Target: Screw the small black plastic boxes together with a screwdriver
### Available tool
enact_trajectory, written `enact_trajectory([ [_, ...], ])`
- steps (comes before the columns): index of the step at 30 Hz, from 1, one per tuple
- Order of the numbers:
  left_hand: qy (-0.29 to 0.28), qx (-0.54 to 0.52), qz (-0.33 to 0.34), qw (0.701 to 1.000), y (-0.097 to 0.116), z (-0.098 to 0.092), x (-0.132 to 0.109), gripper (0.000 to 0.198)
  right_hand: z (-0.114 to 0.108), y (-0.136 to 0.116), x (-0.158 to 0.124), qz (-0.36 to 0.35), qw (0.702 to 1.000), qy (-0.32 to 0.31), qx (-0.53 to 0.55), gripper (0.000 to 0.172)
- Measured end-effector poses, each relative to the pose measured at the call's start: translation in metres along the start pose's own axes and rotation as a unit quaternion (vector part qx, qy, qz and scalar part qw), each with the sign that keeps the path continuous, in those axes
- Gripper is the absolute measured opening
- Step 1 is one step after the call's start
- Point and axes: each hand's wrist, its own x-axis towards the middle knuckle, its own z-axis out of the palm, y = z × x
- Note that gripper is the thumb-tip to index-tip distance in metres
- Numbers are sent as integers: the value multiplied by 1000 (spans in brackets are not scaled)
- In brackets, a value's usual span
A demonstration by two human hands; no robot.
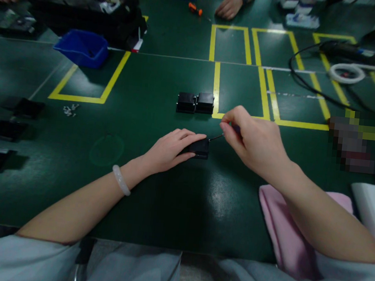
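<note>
My left hand (173,150) presses a small black box (200,148) against the green table, with fingers over its top and the thumb along its near side. In my right hand (257,136) is a screwdriver (216,137), gripped between thumb and fingers. Its handle is mostly hidden in the grip; the thin shaft slants left, and its tip meets the right far corner of the box. Just beyond stand two similar black boxes (186,102) (205,102), side by side, with small shiny bits at their edges.
Loose screws (70,110) lie to the left, below a blue bin (82,48). Blurred dark parts (9,130) line the left side. Pink cloth (298,230) lies under my right forearm, beside a white object (373,211). Across the table are other people's hands (229,6) and an orange-handled screwdriver (195,9).
</note>
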Motion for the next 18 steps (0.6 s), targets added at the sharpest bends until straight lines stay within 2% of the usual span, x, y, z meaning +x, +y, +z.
enact_trajectory([
  [8, 2, 3, 0, 1000, 1, 0, 0, 52, 0, 0, 0, -24, 1000, 1, 3, 27],
  [13, 3, 0, 1, 1000, 1, 0, 0, 51, 1, 0, -1, -26, 999, 22, 15, 23],
  [18, 3, 3, 2, 1000, 1, 0, 1, 51, -1, -1, -1, -15, 1000, -15, 5, 26],
])
